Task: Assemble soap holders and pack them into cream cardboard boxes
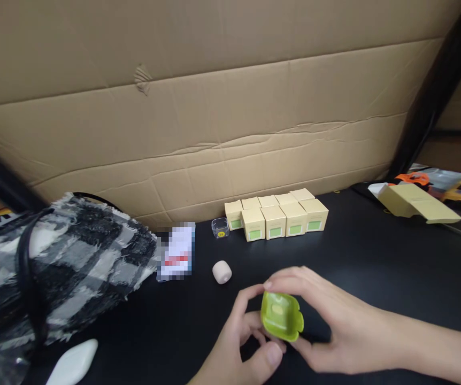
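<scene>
A small lime-green plastic cup (281, 316), roundish-square with a notched, scalloped edge on one side, is held between both hands above the black table, its hollow inside facing me. My right hand (330, 326) grips it from the right, fingertips at the top and thumb by the lower edge. From the left, my left hand (246, 342) closes around it, index fingertip at the upper left corner and other fingers curled beneath. The left thumb is off the cup. A pale pinkish-white rounded piece (222, 272) lies beyond my left hand.
Several small yellow boxes (275, 222) with green labels stand grouped against the cardboard wall (230, 112). Beside them is a clear plastic container (220, 228). A plaid bag (74, 267) and a white rounded object (74, 363) lie left; an opened yellow carton (417, 202) is at right.
</scene>
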{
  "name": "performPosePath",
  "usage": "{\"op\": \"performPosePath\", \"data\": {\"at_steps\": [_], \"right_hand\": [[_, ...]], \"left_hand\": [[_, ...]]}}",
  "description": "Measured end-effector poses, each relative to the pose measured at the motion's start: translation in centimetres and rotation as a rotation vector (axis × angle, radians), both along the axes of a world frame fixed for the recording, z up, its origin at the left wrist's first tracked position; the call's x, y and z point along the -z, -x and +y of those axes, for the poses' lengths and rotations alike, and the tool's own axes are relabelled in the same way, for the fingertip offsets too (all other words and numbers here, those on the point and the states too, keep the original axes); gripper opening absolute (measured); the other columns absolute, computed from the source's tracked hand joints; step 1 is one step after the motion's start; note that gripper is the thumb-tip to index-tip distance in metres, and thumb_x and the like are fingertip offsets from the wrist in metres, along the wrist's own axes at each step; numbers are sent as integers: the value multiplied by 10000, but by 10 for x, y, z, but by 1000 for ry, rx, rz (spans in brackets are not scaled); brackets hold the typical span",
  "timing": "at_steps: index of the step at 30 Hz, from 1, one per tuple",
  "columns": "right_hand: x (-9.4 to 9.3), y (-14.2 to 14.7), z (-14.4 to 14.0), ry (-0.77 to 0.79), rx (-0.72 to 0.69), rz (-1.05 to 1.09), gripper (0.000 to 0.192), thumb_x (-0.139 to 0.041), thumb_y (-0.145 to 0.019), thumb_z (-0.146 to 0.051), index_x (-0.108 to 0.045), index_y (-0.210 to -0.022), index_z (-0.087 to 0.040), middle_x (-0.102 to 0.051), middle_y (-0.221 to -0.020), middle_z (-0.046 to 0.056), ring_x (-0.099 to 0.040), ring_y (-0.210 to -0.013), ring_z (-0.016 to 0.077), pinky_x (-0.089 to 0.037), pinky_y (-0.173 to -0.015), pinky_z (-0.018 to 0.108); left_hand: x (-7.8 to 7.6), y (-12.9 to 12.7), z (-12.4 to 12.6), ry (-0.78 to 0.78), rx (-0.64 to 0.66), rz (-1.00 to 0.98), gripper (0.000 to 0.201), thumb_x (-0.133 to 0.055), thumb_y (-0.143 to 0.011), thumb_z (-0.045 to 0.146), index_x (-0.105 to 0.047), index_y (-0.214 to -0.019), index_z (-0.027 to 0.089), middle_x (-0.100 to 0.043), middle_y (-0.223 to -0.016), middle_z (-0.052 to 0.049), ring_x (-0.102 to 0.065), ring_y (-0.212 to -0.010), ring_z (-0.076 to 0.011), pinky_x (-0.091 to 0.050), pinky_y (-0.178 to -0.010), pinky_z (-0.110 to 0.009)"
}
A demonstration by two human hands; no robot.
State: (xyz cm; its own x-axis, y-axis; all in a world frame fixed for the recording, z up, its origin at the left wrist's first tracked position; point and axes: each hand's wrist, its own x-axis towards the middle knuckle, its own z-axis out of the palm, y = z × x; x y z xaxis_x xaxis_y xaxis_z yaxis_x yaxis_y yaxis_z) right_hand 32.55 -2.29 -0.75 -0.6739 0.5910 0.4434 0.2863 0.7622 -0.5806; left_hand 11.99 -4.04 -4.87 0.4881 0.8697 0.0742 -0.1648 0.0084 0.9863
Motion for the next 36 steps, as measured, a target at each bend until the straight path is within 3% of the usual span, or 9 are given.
{"op": "performPosePath", "data": {"at_steps": [4, 8, 12, 17, 21, 24, 28, 32, 36], "right_hand": [[-16, 5, 8, 46, -155, -33, 698, -514, -631, -16, -436, -1291, -231, -612, -1184, 58, -586, -1079, 188, -482, -937, 317], [-26, 31, 46, -10, 61, -17, 409, -438, -775, -116, -487, -1178, -165, -630, -1114, 101, -617, -980, 188, -515, -845, 333], [-17, 75, 83, 17, 126, -207, 329, -596, -865, -402, -592, -1071, -147, -649, -719, 19, -619, -629, 182, -522, -628, 351], [3, 101, 94, 39, 122, -298, 253, -598, -917, -388, -632, -955, -140, -658, -884, 21, -641, -743, 153, -537, -695, 345], [-2, 77, 91, 71, 137, -103, 291, -678, -834, -268, -560, -1080, -165, -656, -921, 19, -650, -816, 164, -546, -738, 328], [-11, 43, 77, 83, 130, 75, 358, -622, -844, -235, -449, -1156, -202, -632, -1031, 39, -643, -931, 158, -539, -827, 297], [-9, 8, 39, 88, 90, 171, 344, -598, -871, -226, -465, -1183, -281, -613, -1114, 23, -623, -1016, 155, -528, -855, 267], [3, 3, 10, -119, 39, 45, 485, -664, -812, -141, -470, -1229, -294, -665, -1094, 12, -627, -1001, 164, -497, -880, 280], [8, 9, 7, -246, 11, -24, 538, -673, -775, -106, -472, -1251, -255, -684, -1117, 32, -637, -940, 156, -487, -835, 294]], "left_hand": [[-3, -2, 0, 134, -8, 14, 601, -729, -725, 535, -513, -1166, 188, -727, -845, -52, -646, -638, -119, -466, -569, -215], [-8, -6, 3, 192, -83, 54, 410, -706, -749, 516, -591, -889, 148, -724, -730, -49, -626, -580, -106, -492, -561, -210], [-11, -6, 5, 186, -137, 88, 394, -708, -737, 507, -585, -826, 144, -711, -682, -56, -603, -508, -122, -461, -477, -222], [-13, 1, 5, 119, -142, -13, 433, -735, -718, 486, -642, -970, 146, -732, -916, -80, -651, -750, -171, -513, -730, -295], [-16, 2, 5, 270, -103, -163, 501, -758, -718, 422, -655, -1113, 133, -722, -1078, -126, -678, -959, -262, -488, -875, -369], [-15, -4, 6, 503, -87, -329, 528, -829, -638, 370, -663, -1092, 158, -756, -1006, -132, -720, -861, -241, -498, -823, -345], [-13, -9, 7, 769, -7, -481, 377, -827, -615, 308, -710, -936, 149, -768, -842, -96, -728, -771, -200, -494, -801, -301], [-9, -9, 7, 794, 87, -484, 300, -768, -661, 260, -721, -920, 117, -747, -835, -94, -711, -768, -191, -500, -791, -315], [-4, -7, 8, 798, 149, -479, 324, -721, -674, 241, -706, -973, 117, -741, -911, -115, -696, -766, -190, -493, -783, -331]]}}
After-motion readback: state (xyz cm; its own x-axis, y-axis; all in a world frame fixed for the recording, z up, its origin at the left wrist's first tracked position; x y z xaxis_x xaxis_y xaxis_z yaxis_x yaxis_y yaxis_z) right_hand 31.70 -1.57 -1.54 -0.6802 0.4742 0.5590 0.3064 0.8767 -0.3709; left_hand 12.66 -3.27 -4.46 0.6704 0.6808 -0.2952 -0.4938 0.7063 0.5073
